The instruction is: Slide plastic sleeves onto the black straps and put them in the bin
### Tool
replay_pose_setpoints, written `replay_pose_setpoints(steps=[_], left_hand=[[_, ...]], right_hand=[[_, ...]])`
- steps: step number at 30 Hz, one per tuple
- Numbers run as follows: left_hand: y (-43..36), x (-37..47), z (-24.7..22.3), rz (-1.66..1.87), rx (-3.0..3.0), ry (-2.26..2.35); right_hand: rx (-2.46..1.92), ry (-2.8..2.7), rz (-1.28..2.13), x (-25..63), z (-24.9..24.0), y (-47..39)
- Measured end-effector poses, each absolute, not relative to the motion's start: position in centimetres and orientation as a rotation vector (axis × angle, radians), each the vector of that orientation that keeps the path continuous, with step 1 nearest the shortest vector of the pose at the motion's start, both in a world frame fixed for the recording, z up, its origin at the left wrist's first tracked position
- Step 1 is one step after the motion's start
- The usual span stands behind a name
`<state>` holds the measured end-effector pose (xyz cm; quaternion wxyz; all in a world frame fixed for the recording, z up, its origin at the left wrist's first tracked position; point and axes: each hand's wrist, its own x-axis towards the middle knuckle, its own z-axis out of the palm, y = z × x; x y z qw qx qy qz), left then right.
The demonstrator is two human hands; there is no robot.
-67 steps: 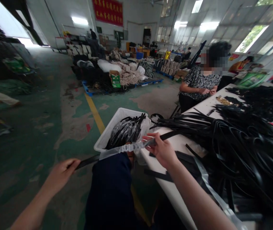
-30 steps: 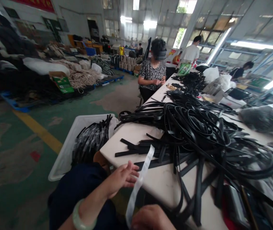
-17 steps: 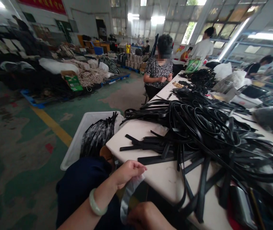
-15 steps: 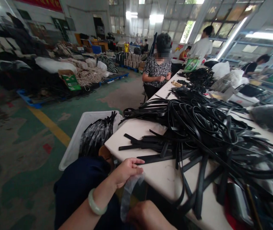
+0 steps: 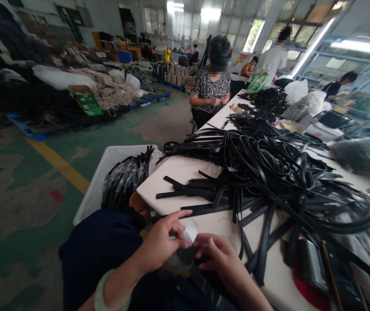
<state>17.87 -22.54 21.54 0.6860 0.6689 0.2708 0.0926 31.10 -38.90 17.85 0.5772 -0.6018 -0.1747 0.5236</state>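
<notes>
My left hand (image 5: 167, 235), with a pale green bangle (image 5: 102, 291) at its wrist, pinches a short piece of whitish see-through plastic film (image 5: 190, 230) between thumb and fingers. Close to the film's right side is my right hand (image 5: 219, 257); its fingers are half curled and apart, and I cannot make out whether a fingertip touches the film. Both hands are above my lap, at the near edge of the white table (image 5: 159, 175). Just beyond them lies a flat black strap (image 5: 204, 209), one of several strap ends by the edge.
A big tangle of black straps (image 5: 253, 160) covers much of the table. Left of it, a white tub (image 5: 89, 181) holds straps with film around them. Near the right front lie a phone-like dark object (image 5: 313, 263) and plastic bags. A co-worker (image 5: 209, 93) sits across the table's far corner.
The film hung down in a long strip between my hands; now it is bunched at my left fingertips. My right hand has risen from below to beside it. The view has shifted slightly.
</notes>
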Motion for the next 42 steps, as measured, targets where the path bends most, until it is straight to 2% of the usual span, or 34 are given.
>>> replay_pose_setpoints(steps=[5,11,14,19,21,25,28,31,37,42], left_hand=[[-23.6,17.1,20.6,0.144,1.648,0.67],[-23.4,16.9,20.1,0.369,1.565,0.537],[-23.6,17.6,19.8,0.452,1.549,0.602],[-23.2,17.6,19.8,0.528,1.554,0.578],[-23.0,17.4,20.3,0.518,1.582,0.545],[-22.8,17.2,21.6,0.468,1.677,0.567],[-22.8,17.1,22.0,0.425,1.708,0.582],[-22.9,17.1,22.2,0.375,1.722,0.61],[-22.9,16.9,22.3,0.338,1.774,0.63],[-22.6,16.6,22.2,0.341,1.773,0.646]], right_hand=[[-1.36,-0.321,0.989,28.8,17.2,-35.3],[-1.705,-0.787,0.732,27.6,18.1,-35.7],[-1.825,-0.97,0.709,28.3,18.7,-37.3],[-2.713,-0.769,0.336,34.5,17.8,-42.2],[-2.802,-0.686,0.401,36.8,16.9,-43.8],[-2.475,-0.715,0.737,37.7,16.5,-44.7],[-1.859,-0.58,0.987,36.2,18.4,-44.1],[-1.288,-0.49,0.893,34.2,21.2,-42.3],[-1.374,-0.583,0.491,30.7,25.4,-37.7],[-1.394,-0.674,0.333,30.9,25.9,-37.0]])
